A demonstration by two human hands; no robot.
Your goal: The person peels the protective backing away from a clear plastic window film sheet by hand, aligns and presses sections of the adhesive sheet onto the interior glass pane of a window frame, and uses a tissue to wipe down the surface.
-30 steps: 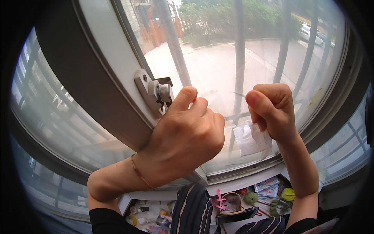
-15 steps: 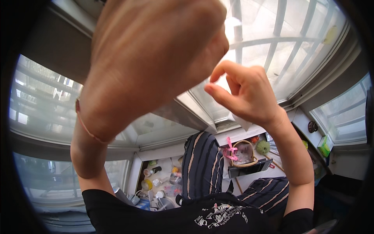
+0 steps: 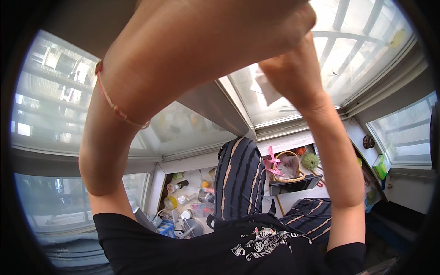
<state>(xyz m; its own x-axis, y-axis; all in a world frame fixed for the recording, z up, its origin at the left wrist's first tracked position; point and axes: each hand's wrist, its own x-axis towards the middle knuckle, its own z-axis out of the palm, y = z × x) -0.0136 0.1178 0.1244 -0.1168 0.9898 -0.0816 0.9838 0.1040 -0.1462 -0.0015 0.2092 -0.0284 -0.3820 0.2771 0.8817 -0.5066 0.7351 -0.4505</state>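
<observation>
My left hand is raised close to the camera at the top of the view, cut off by the edge, with its knuckles bent and whatever it holds hidden. A red-and-white cord bracelet circles that arm. My right hand is up just behind and below it, its fingers mostly hidden by the left hand. A white paper or tissue shows beside the right hand against the window glass; I cannot tell whether the hand holds it.
Barred windows and pale frames surround me. Below, my striped-trousered legs rest by a cluttered ledge with a wicker basket, pink ribbon, green yarn ball, dark tablet, tape and bottles. A small green box stands at right.
Both hands have risen from the window latch level toward the top of the view, the left coming nearer the camera and now overlapping the right. The view takes in more of my body below.
</observation>
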